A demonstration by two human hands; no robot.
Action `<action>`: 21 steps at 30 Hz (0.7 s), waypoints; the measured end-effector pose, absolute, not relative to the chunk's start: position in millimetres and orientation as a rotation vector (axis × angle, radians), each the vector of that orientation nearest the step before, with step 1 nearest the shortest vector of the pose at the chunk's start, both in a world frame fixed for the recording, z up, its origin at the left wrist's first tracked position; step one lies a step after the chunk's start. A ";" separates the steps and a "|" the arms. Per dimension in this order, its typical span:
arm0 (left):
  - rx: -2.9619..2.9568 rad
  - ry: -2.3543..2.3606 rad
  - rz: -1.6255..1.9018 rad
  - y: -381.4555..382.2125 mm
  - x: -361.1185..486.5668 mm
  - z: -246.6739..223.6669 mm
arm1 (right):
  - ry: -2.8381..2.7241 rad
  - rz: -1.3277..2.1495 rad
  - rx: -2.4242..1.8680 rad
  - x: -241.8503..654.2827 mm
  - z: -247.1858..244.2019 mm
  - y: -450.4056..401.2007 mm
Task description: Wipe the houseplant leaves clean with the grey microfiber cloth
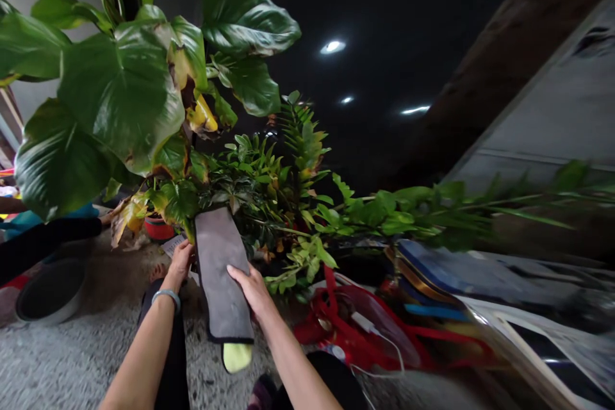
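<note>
A folded grey cloth with black edging stands up in front of me, its yellow-green underside showing at the bottom end. My right hand grips its right edge, thumb laid flat on the grey face and fingers behind. At the left edge, my left hand is closed against the cloth, its fingertips partly hidden there; a grey-blue bangle circles that wrist. Just beyond the cloth's top are leafy plants, and to the upper left a large-leaved plant with some browned, yellowing leaves.
A red pot sits under the big leaves. At far left are a dark basin and another person's dark-clothed limb. On the right lie a red bag, a white cable and blurred stacked flat items. Rough grey floor lies below.
</note>
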State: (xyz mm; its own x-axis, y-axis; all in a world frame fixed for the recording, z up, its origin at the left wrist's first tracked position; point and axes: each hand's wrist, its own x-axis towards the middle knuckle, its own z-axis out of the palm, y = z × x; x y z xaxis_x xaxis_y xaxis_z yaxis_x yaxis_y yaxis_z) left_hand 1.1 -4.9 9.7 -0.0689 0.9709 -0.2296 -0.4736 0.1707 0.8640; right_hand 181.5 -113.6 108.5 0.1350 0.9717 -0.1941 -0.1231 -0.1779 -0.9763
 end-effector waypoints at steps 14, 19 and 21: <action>0.650 0.972 1.313 -4.0 4.3 8.7 | -0.743 1.227 -1.259 199.7 133.9 -124.4; 0.618 0.918 1.332 -5.1 5.2 10.9 | -0.736 1.302 -1.421 217.0 103.5 -148.9; 0.606 0.903 1.330 -4.4 4.5 10.3 | -0.774 1.268 -1.442 226.7 105.9 -158.1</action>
State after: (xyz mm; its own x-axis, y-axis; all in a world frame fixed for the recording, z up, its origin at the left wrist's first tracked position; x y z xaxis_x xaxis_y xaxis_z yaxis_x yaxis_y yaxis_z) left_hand 4.5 -4.4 10.3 -0.0037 0.9783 -0.2071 -0.5532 0.1705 0.8154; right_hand 226.7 -158.1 105.9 0.2389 0.9227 -0.3026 -0.1526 -0.2721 -0.9501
